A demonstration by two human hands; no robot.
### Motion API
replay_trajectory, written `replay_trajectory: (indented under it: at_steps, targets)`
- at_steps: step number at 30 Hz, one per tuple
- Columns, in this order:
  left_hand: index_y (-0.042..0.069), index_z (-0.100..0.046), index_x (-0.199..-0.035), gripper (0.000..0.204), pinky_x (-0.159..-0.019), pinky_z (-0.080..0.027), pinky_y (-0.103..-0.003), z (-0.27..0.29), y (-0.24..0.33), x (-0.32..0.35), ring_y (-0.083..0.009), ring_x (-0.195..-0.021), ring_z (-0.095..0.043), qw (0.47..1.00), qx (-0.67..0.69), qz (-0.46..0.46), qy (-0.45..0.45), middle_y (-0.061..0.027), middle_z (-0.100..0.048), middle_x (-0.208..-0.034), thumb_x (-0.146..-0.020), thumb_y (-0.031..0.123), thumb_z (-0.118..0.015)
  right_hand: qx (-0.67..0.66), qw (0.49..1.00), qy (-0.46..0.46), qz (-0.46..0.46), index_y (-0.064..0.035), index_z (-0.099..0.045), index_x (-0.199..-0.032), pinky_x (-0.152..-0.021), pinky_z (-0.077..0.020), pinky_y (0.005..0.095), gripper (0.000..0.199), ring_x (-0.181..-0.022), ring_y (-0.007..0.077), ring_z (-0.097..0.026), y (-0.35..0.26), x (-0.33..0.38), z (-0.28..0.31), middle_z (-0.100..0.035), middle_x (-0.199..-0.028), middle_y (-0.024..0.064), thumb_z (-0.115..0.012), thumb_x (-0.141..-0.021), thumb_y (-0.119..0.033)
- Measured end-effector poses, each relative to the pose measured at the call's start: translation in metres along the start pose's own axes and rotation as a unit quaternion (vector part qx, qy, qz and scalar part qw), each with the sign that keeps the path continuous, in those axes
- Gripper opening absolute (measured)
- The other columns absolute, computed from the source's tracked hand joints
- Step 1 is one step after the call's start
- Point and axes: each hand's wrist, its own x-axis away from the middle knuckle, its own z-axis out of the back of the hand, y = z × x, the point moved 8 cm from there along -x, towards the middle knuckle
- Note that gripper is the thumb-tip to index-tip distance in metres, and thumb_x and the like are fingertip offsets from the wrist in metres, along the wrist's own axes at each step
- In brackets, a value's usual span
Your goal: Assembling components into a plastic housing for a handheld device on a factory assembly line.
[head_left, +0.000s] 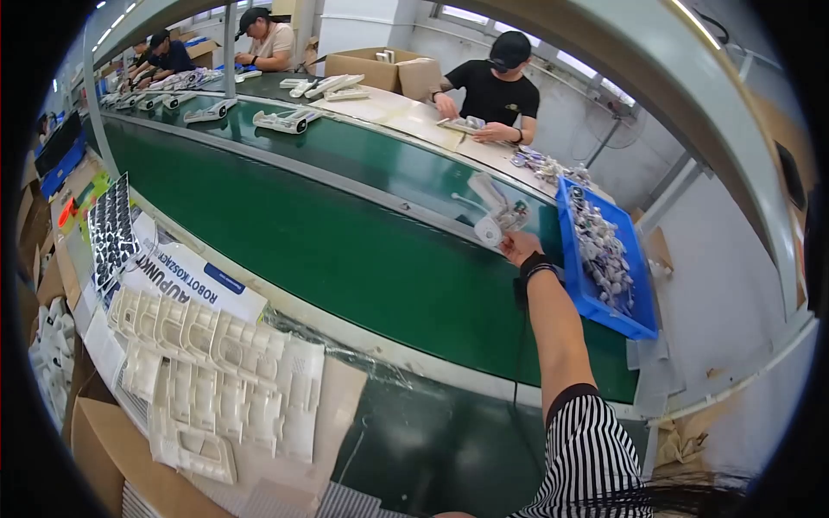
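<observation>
White plastic part (494, 204): out over the green belt (345, 276), by the metal rail (380, 197), a little left of the blue bin.
Right hand (522, 249): its fingers pinch the low, round end of the part.
Left hand: I cannot tell what it does; it is out of sight.
Blue bin (637, 298): lots of little white and purple bits inside, right beside the right hand's arm.
Person across (494, 93): black cap and black shirt, both hands on a pale part (465, 125).
Bench (414, 440): on the near side, with white frames (211, 380) lined up at its left.
</observation>
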Motion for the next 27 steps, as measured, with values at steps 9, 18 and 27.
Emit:
replay_trajectory:
  at_steps: [9,18,27]
  targets:
    - [0.001,-0.064,-0.12,0.026,-0.069,-0.058,-0.03,0.016,0.02,-0.08,-0.0179,-0.08,-0.07,0.996,0.051,0.071,0.019,-0.0127,-0.073,-0.101,-0.102,0.02,-0.064,-0.105,0.986,0.131,0.014,0.0031,-0.061,-0.101,-0.07,-0.0626,0.0375,0.009,-0.078,0.0245,-0.067,0.002,-0.107,0.046,-0.063,-0.087,0.0116,-0.061,-0.092,0.005]
    - [0.001,-0.065,-0.119,0.025,-0.068,-0.057,-0.028,0.033,0.01,-0.072,-0.0175,-0.079,-0.069,0.979,0.086,0.185,0.023,-0.0118,-0.073,-0.098,-0.103,0.02,-0.063,-0.089,0.995,0.034,0.007,0.0036,-0.049,-0.129,-0.088,-0.0636,0.0434,0.03,-0.101,0.0299,-0.07,-0.002,-0.111,-0.024,-0.065,-0.117,0.019,-0.056,-0.101,-0.004]
    - [0.0,-0.065,-0.117,0.025,-0.067,-0.056,-0.027,0.025,-0.047,0.047,-0.0171,-0.078,-0.069,0.916,0.201,0.347,0.011,-0.0109,-0.073,-0.095,-0.104,0.021,-0.061,0.292,0.924,-0.243,0.053,-0.0015,-0.054,-0.134,-0.094,-0.0565,0.0394,0.043,-0.112,0.0262,-0.067,-0.02,0.062,-0.184,-0.064,-0.127,0.015,-0.06,-0.103,-0.03]
